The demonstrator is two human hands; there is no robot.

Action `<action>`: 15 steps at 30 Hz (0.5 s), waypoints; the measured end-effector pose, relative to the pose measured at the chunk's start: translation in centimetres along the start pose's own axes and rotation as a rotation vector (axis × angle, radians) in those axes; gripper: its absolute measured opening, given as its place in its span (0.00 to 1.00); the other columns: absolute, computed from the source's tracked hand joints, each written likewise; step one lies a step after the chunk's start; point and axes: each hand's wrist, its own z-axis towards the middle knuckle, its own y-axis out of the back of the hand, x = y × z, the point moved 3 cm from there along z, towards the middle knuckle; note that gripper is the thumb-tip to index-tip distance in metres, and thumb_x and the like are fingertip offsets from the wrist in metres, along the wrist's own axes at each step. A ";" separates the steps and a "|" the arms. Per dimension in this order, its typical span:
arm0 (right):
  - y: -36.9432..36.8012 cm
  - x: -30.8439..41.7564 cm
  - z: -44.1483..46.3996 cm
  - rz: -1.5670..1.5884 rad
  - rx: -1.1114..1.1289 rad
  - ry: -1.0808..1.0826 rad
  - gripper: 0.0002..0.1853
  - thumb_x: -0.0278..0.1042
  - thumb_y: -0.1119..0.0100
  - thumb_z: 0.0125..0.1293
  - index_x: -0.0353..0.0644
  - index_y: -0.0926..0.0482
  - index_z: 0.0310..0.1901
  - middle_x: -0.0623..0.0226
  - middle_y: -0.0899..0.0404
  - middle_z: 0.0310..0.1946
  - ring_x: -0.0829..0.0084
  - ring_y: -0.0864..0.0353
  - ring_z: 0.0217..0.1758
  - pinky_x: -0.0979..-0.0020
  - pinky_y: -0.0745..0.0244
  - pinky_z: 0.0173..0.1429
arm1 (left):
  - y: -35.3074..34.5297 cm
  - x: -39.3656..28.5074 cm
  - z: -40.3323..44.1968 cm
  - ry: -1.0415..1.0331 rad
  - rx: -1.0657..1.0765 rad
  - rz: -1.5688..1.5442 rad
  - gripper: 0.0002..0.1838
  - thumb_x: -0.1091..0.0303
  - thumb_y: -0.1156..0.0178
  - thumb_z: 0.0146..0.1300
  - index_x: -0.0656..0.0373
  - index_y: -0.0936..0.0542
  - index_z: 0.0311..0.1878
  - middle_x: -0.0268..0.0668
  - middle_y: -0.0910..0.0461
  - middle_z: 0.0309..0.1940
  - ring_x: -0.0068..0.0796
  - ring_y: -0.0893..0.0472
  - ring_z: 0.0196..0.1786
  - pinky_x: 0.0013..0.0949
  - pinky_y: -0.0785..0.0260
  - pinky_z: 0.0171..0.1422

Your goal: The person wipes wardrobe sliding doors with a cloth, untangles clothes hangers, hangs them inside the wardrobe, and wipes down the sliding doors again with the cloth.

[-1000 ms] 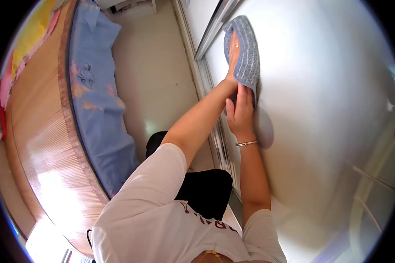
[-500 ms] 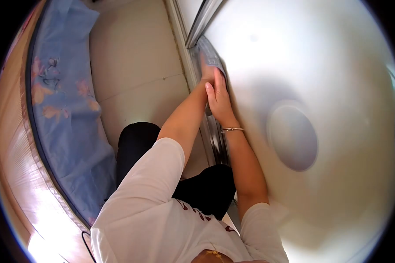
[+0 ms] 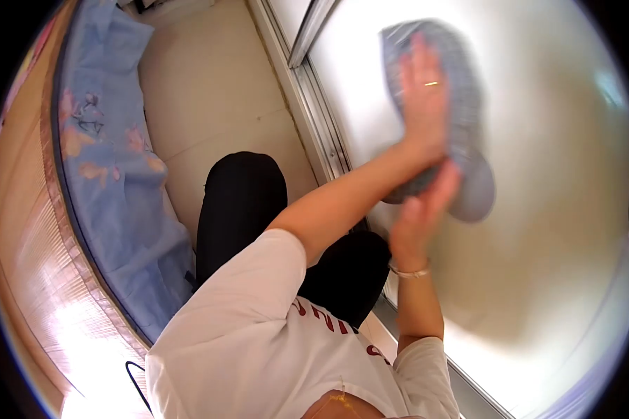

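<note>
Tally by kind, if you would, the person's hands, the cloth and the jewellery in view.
Hands: 2, left hand and right hand
Grey cloth: 1
Ring: 1
Bracelet: 1
Necklace: 1
Total: 6

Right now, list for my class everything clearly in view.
Panel: one, white, right
Cloth: one, grey, against panel
Metal track: one, silver, beside panel
Floor: one, beige, beside track
Floral sheet: one, blue, left
Mat: one, tan, far left
Cord: one, black, lower left
Trousers: one pair, black, centre
Shirt: one, white, bottom
Necklace: one, gold, bottom
Ring: one, gold, left finger
Bracelet: one, pale, right wrist
Left hand: one, on cloth
Right hand: one, blurred, near cloth
</note>
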 end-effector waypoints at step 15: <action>-7.8 -14.7 -5.6 0.234 0.339 -0.410 0.28 0.37 0.61 0.75 0.37 0.48 0.72 0.57 0.47 0.73 0.64 0.51 0.77 0.67 0.59 0.77 | -12.0 34.0 -34.7 0.818 -0.168 -0.292 0.36 0.54 0.55 0.69 0.66 0.51 0.73 0.46 0.49 0.73 0.43 0.47 0.74 0.38 0.56 0.77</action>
